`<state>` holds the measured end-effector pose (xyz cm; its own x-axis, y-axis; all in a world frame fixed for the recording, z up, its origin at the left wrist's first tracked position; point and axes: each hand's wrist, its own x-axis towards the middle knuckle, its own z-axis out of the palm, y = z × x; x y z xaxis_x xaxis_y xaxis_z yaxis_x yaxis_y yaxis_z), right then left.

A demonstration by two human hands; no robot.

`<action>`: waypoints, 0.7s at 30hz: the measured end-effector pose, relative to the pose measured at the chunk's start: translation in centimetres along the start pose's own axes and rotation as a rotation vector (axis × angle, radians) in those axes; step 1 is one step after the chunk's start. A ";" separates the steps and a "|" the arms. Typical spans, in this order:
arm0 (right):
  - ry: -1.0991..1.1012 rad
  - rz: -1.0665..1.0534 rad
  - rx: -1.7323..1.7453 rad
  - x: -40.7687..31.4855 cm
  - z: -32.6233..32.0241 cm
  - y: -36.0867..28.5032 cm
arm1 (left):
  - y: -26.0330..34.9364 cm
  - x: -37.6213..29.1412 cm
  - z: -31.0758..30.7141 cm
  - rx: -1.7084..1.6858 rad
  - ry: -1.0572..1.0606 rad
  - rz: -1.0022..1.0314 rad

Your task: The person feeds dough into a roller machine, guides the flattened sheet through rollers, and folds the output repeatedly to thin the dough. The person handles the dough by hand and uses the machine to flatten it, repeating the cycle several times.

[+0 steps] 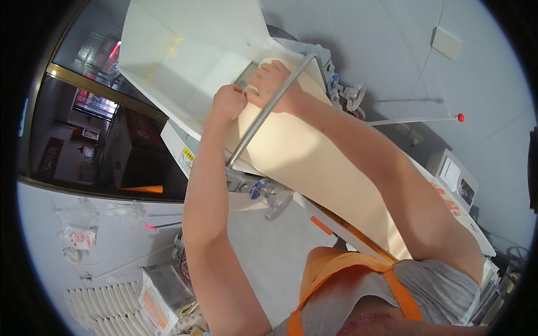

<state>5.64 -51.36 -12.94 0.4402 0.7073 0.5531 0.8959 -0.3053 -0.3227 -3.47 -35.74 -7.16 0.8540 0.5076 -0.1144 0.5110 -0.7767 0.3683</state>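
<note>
A wide sheet of pale dough [290, 147] runs from near my body up into the white hopper [189, 63] of what looks like a dough-sheeting machine. My right hand [273, 84] rests on the dough's far end with its fingers spread. Close beside it, my left hand [229, 103] has its fingers curled at the dough's left edge; its fingertips are partly hidden, so I cannot tell whether they grip it. A metal bar [271, 111] crosses over the dough and passes above my right wrist.
Handwheels [279, 206] stick out on both sides of the machine. A lever with a red knob [461, 118] reaches right. At left is a dark window [138, 147] with a brass-coloured frame. Stacked white packs [103, 300] stand low at left. A white boxed device [456, 178] sits at right.
</note>
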 end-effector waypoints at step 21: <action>0.070 0.008 -0.057 -13.0 -7.1 -3.6 | -12.8 5.4 -15.3 0.472 0.679 0.076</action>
<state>-2.89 -64.00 -13.57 0.4482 0.6594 0.6035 0.8936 -0.3476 -0.2840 -6.92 -17.41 1.61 0.7205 0.4444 0.5324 0.5704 -0.8164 -0.0904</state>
